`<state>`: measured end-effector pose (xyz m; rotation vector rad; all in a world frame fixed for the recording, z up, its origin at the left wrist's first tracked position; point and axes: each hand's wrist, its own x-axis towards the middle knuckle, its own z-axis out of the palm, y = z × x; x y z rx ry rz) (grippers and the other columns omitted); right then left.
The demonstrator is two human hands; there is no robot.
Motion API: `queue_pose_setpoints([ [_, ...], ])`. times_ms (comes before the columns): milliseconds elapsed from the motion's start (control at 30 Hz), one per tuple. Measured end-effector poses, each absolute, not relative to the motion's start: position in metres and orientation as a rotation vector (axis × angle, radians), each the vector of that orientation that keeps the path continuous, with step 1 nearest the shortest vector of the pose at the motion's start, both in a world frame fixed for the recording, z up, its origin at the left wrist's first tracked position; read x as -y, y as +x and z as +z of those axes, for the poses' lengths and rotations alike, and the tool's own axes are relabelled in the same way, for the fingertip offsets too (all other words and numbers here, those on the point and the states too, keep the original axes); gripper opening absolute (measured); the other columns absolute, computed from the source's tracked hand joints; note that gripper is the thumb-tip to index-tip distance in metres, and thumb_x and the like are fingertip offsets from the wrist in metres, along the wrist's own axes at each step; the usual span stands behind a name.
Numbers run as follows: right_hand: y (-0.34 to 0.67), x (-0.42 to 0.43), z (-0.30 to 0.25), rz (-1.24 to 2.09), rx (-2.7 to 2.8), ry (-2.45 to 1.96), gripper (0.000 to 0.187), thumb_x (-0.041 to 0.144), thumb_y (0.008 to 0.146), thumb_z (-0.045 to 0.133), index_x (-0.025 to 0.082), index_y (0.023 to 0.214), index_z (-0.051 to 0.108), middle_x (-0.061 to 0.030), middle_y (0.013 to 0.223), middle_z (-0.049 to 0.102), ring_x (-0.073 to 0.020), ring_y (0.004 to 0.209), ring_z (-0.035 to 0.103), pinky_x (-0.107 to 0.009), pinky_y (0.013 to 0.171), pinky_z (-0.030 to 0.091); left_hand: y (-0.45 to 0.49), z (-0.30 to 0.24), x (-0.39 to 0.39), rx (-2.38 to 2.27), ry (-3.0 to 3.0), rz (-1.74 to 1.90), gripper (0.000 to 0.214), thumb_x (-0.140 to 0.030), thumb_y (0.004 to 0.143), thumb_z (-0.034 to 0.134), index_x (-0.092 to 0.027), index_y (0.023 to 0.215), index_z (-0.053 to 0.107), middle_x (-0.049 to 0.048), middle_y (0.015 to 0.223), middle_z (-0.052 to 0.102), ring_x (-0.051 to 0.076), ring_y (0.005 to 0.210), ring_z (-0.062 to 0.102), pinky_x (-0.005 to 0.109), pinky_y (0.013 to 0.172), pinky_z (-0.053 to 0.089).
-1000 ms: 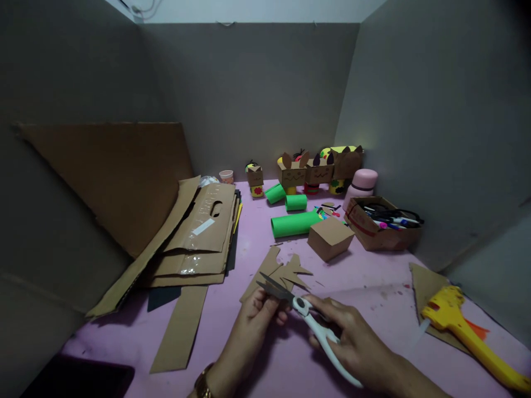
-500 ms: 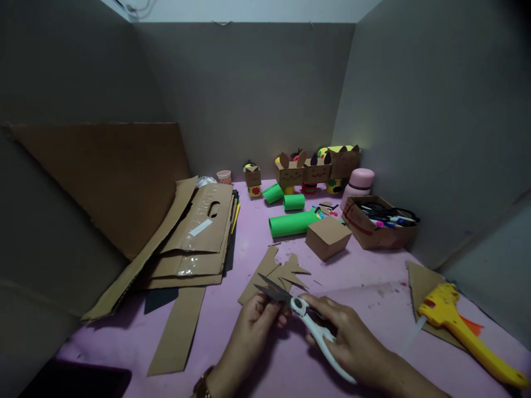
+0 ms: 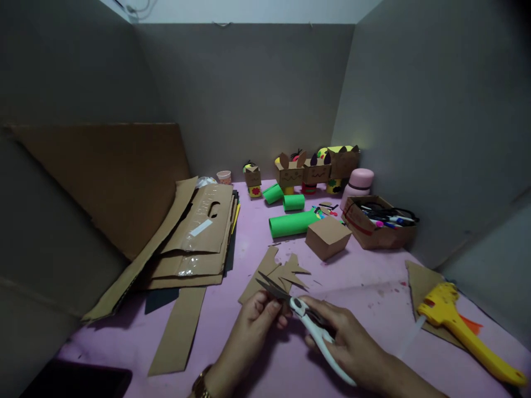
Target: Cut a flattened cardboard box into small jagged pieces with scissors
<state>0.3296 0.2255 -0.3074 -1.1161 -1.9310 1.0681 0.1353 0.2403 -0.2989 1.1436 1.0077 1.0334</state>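
White-handled scissors (image 3: 309,320) are gripped in my right hand (image 3: 352,340), their dark blades pointing up and left with a narrow gap between the tips. Right under the blades, my left hand (image 3: 259,320) is closed in a pinch. Whatever its fingers hold is mostly hidden by them and the blades. Just beyond the blade tips lie cut cardboard scraps (image 3: 259,272), some with pointed prongs. A small closed cardboard box (image 3: 327,237) stands farther back, beside a long green paper tube (image 3: 292,224).
Stacked flattened cardboard (image 3: 199,237) leans at the left, with a cardboard strip (image 3: 178,331) in front. At the right are a yellow glue gun (image 3: 460,323) and an open box of pens (image 3: 381,235). Behind stand a pink bottle (image 3: 360,182) and several cardboard animal figures (image 3: 290,176).
The scissor blades have come closer together. My left thumb has shifted slightly. Both hands stay in nearly the same place.
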Motion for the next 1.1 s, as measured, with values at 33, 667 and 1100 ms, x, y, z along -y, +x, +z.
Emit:
queue_pose_setpoints([
  [33, 0.330, -0.226, -0.309, 1.061, 1.933, -1.108, 0.043, 0.021, 0.076, 0.063, 0.022, 0.119, 0.057, -0.0054, 0.089, 0.065, -0.0227, 0.083, 0.059, -0.036, 0.077, 0.049, 0.136, -0.299, -0.241, -1.010, 1.140, 1.031, 0.017, -0.029, 0.083, 0.055, -0.013, 0.082, 0.058, 0.0009, 0.070, 0.059, 0.011, 0.059, 0.052, 0.024, 0.057, 0.045],
  [667, 0.329, -0.231, -0.313, 1.380, 1.628, -1.072, 0.046, 0.019, 0.073, 0.067, 0.023, 0.118, 0.062, -0.0014, 0.087, 0.068, -0.0189, 0.074, 0.055, -0.032, 0.068, 0.043, 0.138, -0.293, -0.242, -1.010, 1.085, 0.996, 0.022, -0.033, 0.083, 0.057, -0.013, 0.076, 0.061, 0.0040, 0.071, 0.063, 0.010, 0.058, 0.054, 0.022, 0.056, 0.045],
  [1100, 0.316, -0.230, -0.304, 1.621, 1.074, -0.895, 0.063, 0.035, 0.065, 0.080, 0.019, 0.119, 0.053, 0.0049, 0.065, 0.056, -0.0089, 0.058, 0.047, -0.020, 0.054, 0.037, 0.150, -0.298, -0.232, -0.991, 0.885, 0.934, 0.027, -0.039, 0.081, 0.059, -0.013, 0.081, 0.065, -0.0010, 0.059, 0.056, 0.008, 0.049, 0.047, 0.019, 0.050, 0.041],
])
